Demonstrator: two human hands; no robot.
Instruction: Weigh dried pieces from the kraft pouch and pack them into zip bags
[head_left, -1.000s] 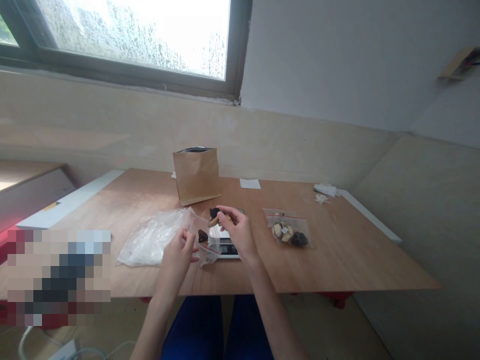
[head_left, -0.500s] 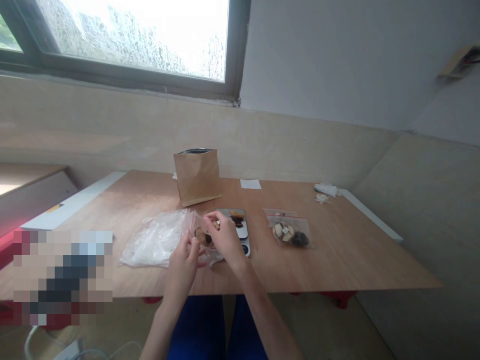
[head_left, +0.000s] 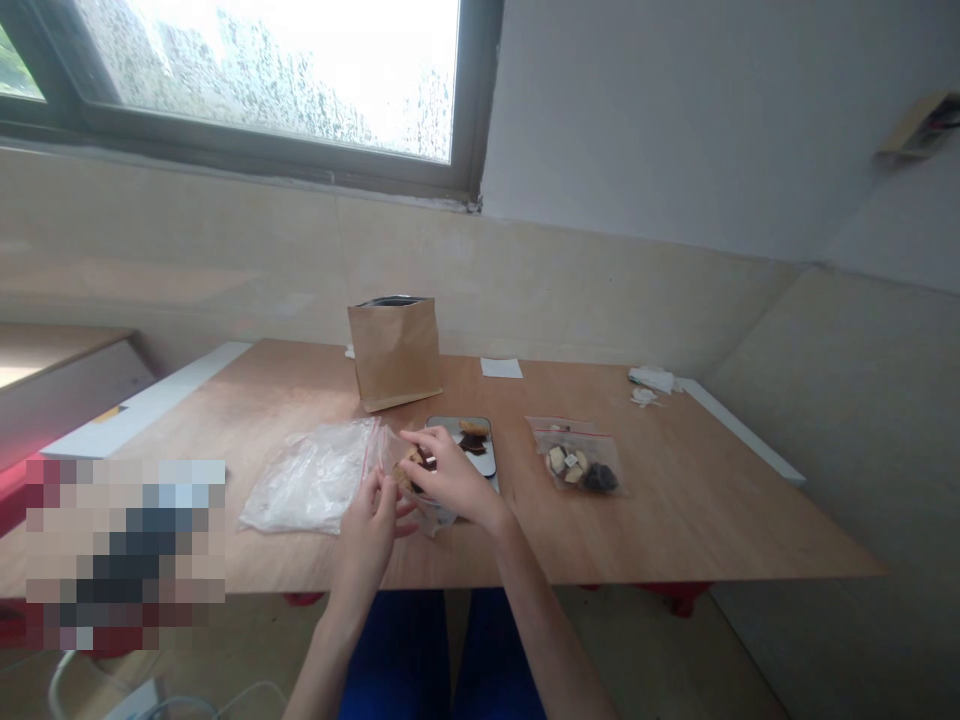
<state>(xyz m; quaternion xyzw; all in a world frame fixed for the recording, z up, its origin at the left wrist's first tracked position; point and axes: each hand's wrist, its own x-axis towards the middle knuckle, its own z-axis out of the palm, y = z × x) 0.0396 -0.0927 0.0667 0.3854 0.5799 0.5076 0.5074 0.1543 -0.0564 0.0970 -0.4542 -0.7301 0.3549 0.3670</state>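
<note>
Head view: a clear zip bag [head_left: 431, 515] hangs pinched in the left hand [head_left: 367, 525] just beside the flat metal scale [head_left: 450, 430], while the curled right hand [head_left: 454, 475] grips a rough brown lump [head_left: 409, 470] at the bag's mouth. Crinkled plastic sheet [head_left: 311, 480] lies left of the scale, a lumpy filled zip bag [head_left: 574, 465] right of it.

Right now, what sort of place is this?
Probably a makeshift packing room: a plywood table holding a digital scale, a kraft pouch and a zip bag of pieces.

The held zip bag [head_left: 394, 452] has a red seal — the kraft bag [head_left: 394, 355] brown.
</note>
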